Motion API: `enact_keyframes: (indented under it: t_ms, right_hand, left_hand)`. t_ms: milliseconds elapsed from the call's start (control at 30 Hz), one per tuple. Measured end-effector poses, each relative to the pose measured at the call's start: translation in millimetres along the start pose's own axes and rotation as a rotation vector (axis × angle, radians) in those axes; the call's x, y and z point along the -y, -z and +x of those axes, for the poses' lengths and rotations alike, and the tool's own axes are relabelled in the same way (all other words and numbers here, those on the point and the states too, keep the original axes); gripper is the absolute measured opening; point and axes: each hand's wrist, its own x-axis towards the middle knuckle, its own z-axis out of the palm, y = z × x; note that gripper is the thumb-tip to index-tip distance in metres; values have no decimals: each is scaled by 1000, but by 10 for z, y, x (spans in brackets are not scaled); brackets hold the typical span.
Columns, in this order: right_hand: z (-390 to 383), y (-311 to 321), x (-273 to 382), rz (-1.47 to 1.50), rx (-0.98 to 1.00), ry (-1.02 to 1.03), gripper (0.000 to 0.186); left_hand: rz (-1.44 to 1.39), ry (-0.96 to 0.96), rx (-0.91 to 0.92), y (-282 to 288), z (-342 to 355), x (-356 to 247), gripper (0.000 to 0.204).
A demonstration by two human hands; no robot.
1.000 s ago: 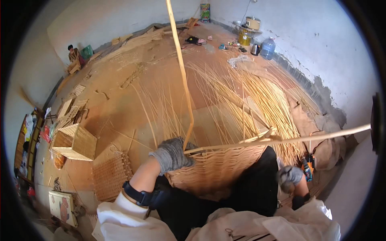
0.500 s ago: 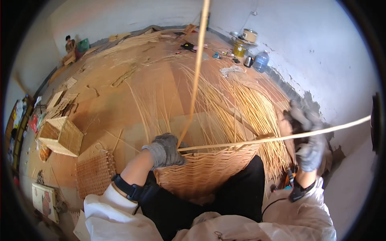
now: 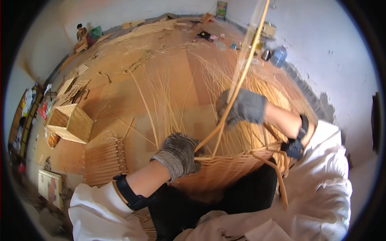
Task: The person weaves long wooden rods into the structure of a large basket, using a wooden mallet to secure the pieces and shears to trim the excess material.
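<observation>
A half-woven wicker basket (image 3: 225,172) rests against my dark-trousered legs. At the left end of its rim, my gloved left hand (image 3: 177,156) is closed on the edge and the base of the rods. My gloved right hand (image 3: 243,107) is above the middle of the rim, its fingers curled at a long pale wicker rod (image 3: 254,46). That rod slants from beside my left hand up past the top of the view, with a blurred rod alongside. Near the right end of the rim, a thicker rod (image 3: 280,182) bends down toward me.
A heap of loose rods (image 3: 277,94) lies beyond the basket at the right, near the wall. To the left are a square woven basket (image 3: 72,122) and a flat woven panel (image 3: 103,162). A water jug (image 3: 278,56) stands by the wall; another person (image 3: 81,34) sits far left.
My right hand has come from the far right by the wall to above the basket rim, now at the upright rod. The rod stretched out rightward no longer extends there. The view has shifted slightly.
</observation>
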Motion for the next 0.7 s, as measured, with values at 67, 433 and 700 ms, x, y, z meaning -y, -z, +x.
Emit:
enact_keyframes:
  t_ms: [67, 433, 700]
  right_hand:
    - [482, 135, -246, 133, 0, -168, 25]
    - [291, -5, -254, -1169, 405, -128, 48]
    - [-1621, -57, -911, -741, -494, 121, 39]
  left_hand:
    - [-50, -63, -284, 13, -223, 25, 54]
    - [175, -266, -90, 57, 2, -94, 41]
    - [353, -246, -6, 181, 72, -318, 36]
